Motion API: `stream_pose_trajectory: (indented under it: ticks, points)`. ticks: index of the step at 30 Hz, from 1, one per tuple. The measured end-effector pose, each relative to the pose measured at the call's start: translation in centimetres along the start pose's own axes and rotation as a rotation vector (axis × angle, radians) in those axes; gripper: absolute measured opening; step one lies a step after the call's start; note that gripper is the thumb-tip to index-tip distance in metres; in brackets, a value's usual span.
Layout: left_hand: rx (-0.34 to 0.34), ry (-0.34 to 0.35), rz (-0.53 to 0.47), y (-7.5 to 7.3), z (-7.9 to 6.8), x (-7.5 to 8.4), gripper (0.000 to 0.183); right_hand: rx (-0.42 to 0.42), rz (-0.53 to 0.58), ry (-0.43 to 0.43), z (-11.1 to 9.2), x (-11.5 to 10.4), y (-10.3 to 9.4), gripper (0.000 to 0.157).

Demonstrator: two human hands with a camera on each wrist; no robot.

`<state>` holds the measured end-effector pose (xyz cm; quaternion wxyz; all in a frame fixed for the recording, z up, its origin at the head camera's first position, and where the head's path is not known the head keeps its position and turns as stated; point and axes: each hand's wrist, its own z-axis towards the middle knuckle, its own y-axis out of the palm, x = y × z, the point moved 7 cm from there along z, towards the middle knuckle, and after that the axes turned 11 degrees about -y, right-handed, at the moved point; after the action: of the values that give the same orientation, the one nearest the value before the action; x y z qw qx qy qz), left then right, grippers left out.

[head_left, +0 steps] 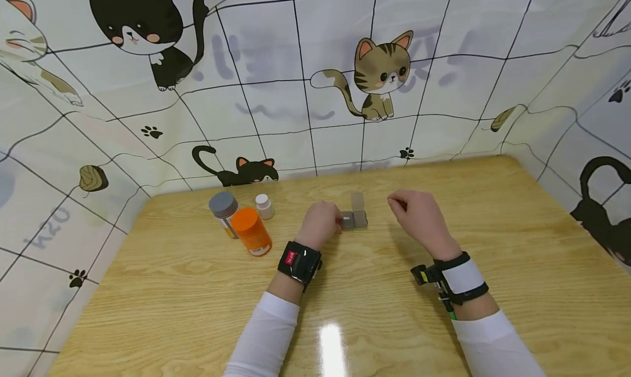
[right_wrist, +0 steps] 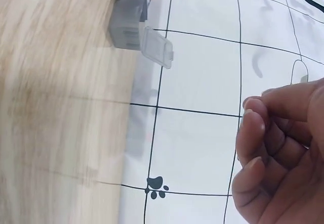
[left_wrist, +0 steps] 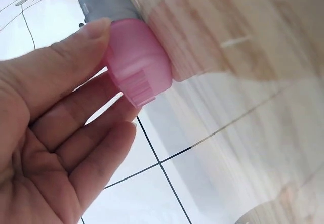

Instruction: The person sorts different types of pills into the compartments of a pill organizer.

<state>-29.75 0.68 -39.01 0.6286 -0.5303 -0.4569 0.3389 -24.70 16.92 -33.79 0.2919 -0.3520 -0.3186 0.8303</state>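
A small weekly-style pill box (head_left: 354,220) stands on the table, with grey compartments and a pink end compartment (left_wrist: 139,54). At its right end a clear lid (right_wrist: 158,47) stands raised. My left hand (head_left: 319,223) pinches the pink end between thumb and fingers. To the right of the box, apart from it, my right hand (head_left: 421,221) hovers above the table. Its fingers (right_wrist: 250,133) are curled, with thumb and index tips together. Nothing shows between those tips, though the fingers hide part of the gap. The inside of the box is not visible.
Left of my left hand stand an orange bottle (head_left: 252,233), a grey-lidded bottle (head_left: 223,206) and a small white bottle (head_left: 264,208). The wooden table (head_left: 197,311) meets a wall covering (head_left: 276,108) printed with cats at its back edge.
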Motion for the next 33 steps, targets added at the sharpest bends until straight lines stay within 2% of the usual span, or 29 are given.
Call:
stream_pose_trajectory:
  ticks: [2, 4, 6, 9, 11, 13, 16, 18, 19, 21, 24, 26, 27, 29, 33]
  points:
    - [-0.003, 0.001, -0.04, -0.2, -0.2, -0.2, 0.009, -0.03, -0.007, -0.003, -0.1, 0.0, 0.2, 0.014]
    - [-0.003, -0.015, -0.125, -0.7, -0.6, -0.7, 0.015, -0.083, -0.006, 0.011, -0.3, 0.2, 0.7, 0.013]
    - [0.015, -0.029, -0.237, -1.8, -1.3, -1.3, 0.024, -0.179, -0.003, 0.036, -0.6, 0.4, 1.4, 0.013]
    - [0.069, -0.066, -0.431, -4.1, -3.4, -2.8, 0.034, -0.381, 0.021, 0.072, -1.4, 0.7, 2.7, 0.012]
    - [0.161, -0.099, -0.525, -6.2, -5.4, -4.3, 0.033, -0.514, 0.046, 0.085, -1.9, 0.8, 3.4, 0.012]
    - [0.294, -0.149, -0.617, -8.4, -7.7, -6.2, 0.032, -0.607, 0.071, 0.099, -2.3, 0.9, 3.8, 0.013]
    - [0.513, -0.261, -0.715, -10.9, -11.3, -9.7, 0.03, -0.678, 0.095, 0.128, -2.8, 1.1, 4.1, 0.017]
    - [0.587, -0.345, -0.77, -11.4, -13.2, -11.8, 0.036, -0.695, 0.094, 0.143, -3.0, 1.2, 4.2, 0.022]
    - [0.586, -0.392, -0.773, -11.2, -13.9, -12.7, 0.04, -0.7, 0.092, 0.146, -3.0, 1.2, 4.2, 0.025]
    - [0.515, -0.478, -0.791, -10.0, -14.6, -14.4, 0.053, -0.711, 0.088, 0.147, -3.0, 1.2, 4.2, 0.031]
    - [0.333, -0.529, -0.809, -7.2, -13.6, -15.3, 0.068, -0.718, 0.08, 0.169, -3.3, 1.6, 3.6, 0.036]
    - [0.249, -0.536, -0.828, -5.6, -12.6, -15.5, 0.072, -0.723, 0.079, 0.181, -3.5, 1.7, 3.3, 0.038]
    - [0.233, -0.536, -0.841, -5.0, -12.1, -15.6, 0.072, -0.722, 0.077, 0.184, -3.5, 1.7, 3.2, 0.038]
    - [0.242, -0.539, -0.85, -4.5, -11.5, -15.7, 0.069, -0.719, 0.072, 0.184, -3.5, 1.5, 3.0, 0.038]
    - [0.282, -0.556, -0.843, -4.5, -11.3, -15.4, 0.064, -0.706, 0.056, 0.159, -3.0, 1.0, 2.7, 0.037]
